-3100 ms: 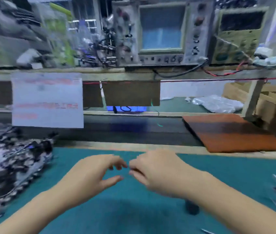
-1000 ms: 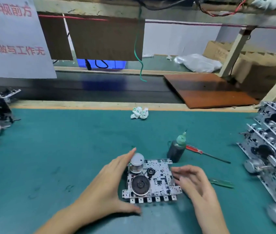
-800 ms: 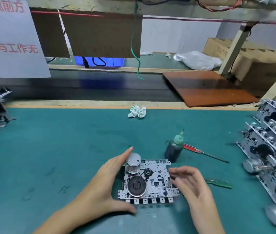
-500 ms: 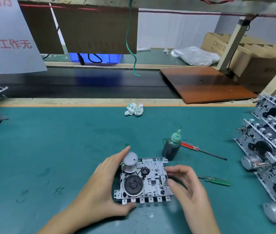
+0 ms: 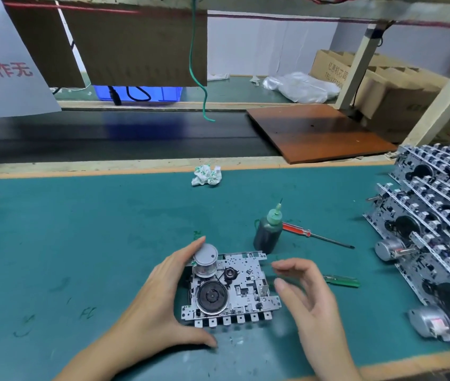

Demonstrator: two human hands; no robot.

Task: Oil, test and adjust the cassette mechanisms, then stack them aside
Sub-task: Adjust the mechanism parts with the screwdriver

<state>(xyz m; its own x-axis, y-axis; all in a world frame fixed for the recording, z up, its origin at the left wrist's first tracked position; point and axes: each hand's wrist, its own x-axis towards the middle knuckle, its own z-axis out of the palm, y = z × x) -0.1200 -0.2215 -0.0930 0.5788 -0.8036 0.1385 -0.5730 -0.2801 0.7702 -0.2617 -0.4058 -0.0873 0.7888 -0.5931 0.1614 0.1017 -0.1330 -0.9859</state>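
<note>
Now | one cassette mechanism | left hand fingers clamped on it | right hand fingers apart | two screwdrivers

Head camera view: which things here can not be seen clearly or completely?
- Right hand: fingers motion-blurred, so contact with the cassette mechanism is unclear.
- Green screwdriver: its tip end is hidden behind the right hand.
- Stack of mechanisms: cut off by the right edge.
- White sign: text cut off by the top-left corner.
- Mechanism's underside: faces the mat.
</note>
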